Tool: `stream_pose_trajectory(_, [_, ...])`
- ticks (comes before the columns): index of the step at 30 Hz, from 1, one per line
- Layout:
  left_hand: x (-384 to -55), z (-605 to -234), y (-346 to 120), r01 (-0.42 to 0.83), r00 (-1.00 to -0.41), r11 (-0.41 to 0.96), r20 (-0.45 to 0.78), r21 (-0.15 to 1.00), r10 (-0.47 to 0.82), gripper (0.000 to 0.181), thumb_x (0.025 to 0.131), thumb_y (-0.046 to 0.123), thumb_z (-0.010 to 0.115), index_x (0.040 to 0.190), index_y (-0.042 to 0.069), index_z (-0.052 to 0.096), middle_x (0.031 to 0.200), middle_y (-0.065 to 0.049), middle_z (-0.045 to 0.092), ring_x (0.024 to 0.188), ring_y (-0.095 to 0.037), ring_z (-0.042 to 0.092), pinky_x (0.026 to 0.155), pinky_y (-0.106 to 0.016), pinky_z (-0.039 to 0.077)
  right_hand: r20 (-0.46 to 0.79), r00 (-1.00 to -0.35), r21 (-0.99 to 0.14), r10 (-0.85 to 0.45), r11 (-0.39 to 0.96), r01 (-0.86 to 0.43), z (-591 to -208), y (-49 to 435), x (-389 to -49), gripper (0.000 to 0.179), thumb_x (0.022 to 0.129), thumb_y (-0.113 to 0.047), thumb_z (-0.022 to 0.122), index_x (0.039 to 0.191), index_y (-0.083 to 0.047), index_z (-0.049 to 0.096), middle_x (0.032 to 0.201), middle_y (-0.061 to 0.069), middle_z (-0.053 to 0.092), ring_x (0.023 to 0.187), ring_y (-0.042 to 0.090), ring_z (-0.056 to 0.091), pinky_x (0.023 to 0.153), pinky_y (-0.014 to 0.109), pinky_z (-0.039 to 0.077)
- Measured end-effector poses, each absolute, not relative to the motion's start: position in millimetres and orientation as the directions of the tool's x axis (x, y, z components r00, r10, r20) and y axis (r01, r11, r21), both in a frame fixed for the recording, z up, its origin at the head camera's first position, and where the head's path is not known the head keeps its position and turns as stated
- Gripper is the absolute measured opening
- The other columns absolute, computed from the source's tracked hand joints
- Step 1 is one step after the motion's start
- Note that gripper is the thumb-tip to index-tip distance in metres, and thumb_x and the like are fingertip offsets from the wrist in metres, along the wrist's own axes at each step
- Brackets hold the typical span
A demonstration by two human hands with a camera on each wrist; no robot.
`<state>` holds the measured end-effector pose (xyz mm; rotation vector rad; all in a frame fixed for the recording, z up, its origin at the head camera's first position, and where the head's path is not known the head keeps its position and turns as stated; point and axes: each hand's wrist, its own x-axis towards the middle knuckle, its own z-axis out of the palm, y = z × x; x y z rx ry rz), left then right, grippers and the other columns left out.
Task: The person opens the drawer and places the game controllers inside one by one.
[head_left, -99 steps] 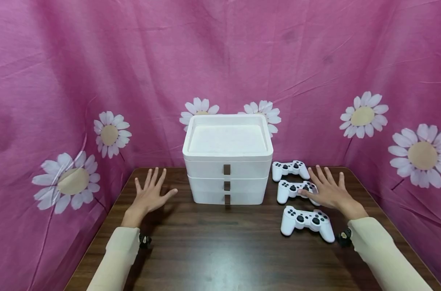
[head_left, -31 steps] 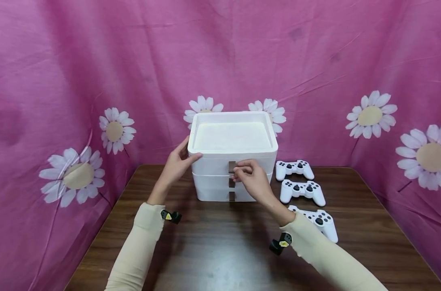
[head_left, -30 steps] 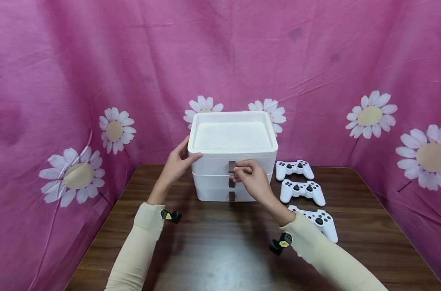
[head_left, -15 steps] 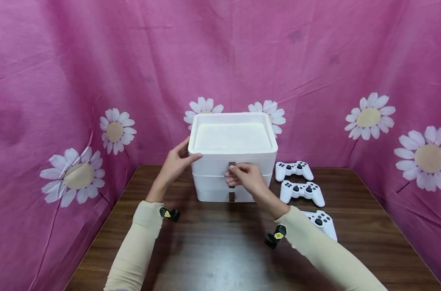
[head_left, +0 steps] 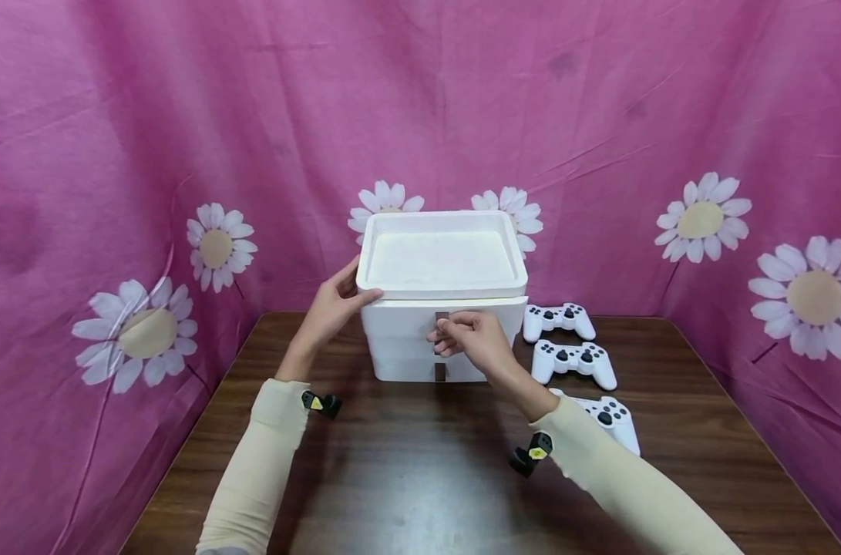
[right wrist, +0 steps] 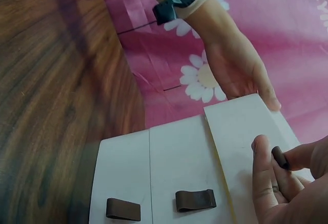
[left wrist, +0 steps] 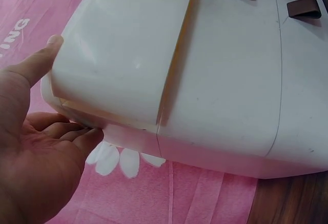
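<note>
A white drawer unit [head_left: 399, 358] with three brown pull tabs stands at the back of the table. Its top drawer [left wrist: 123, 49] sticks out slightly past the fronts below, as both wrist views show. My right hand [head_left: 479, 339] pinches the top drawer's brown tab [right wrist: 280, 157] between thumb and fingers. My left hand [head_left: 326, 312] grips the unit's upper left corner, thumb at the front edge under the lid tray [head_left: 441, 260], fingers bent against the side. The lower tabs [right wrist: 196, 200] hang free. Part of the middle tab is hidden behind my right hand in the head view.
Three white game controllers lie in a column right of the unit: one far [head_left: 559, 320], one middle [head_left: 574, 364], one near [head_left: 617, 424], partly covered by my right sleeve. A pink flowered cloth [head_left: 420, 100] hangs behind the brown wooden table [head_left: 392, 478].
Both hands have come from beside the unit onto it. My right hand has taken hold of the top tab, and the top drawer has since moved out a little toward me.
</note>
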<state>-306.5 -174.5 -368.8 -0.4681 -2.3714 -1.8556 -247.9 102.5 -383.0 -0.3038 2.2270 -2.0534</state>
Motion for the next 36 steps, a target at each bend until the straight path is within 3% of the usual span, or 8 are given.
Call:
stream_pose_trajectory(17, [-307, -365, -176, 0.254, -0.963, 0.198, 0.229, 0.947, 0.143, 0.086, 0.09, 0.028, 0.088, 0.164, 0.022, 0.044, 0.165, -0.007, 0.049, 0.144, -0.028, 0.058, 0.104, -0.035, 0.059, 0.101, -0.93, -0.985, -0.354, 0.093, -0.142, -385, 110, -190, 0.029, 0.107, -0.008, 0.063, 0.108, 0.019, 0.072, 0.1, 0.027, 0.08, 0.072, 0.011, 0.075, 0.068, 0.032, 0.066])
stream_pose_trajectory(30, [-309, -366, -179, 0.257, -0.963, 0.229, 0.23, 0.939, 0.138, 0.087, 0.09, 0.031, 0.089, 0.164, 0.025, 0.044, 0.165, -0.006, 0.05, 0.143, -0.028, 0.059, 0.09, -0.028, 0.063, 0.073, -0.902, -0.984, -0.425, 0.116, -0.135, -384, 115, -154, 0.024, 0.106, -0.009, 0.063, 0.106, 0.011, 0.076, 0.097, 0.025, 0.08, 0.071, 0.013, 0.076, 0.067, 0.036, 0.066])
stream_pose_trajectory(36, [-307, -367, -178, 0.25, -0.964, 0.228, 0.22, 0.941, 0.146, 0.085, 0.091, 0.029, 0.087, 0.164, 0.026, 0.044, 0.164, -0.006, 0.051, 0.142, -0.029, 0.059, 0.093, -0.037, 0.064, 0.05, -0.9, -0.97, -0.433, 0.194, -0.147, -381, 120, -150, 0.024, 0.107, -0.013, 0.064, 0.106, 0.008, 0.077, 0.095, 0.021, 0.081, 0.071, 0.016, 0.076, 0.065, 0.036, 0.066])
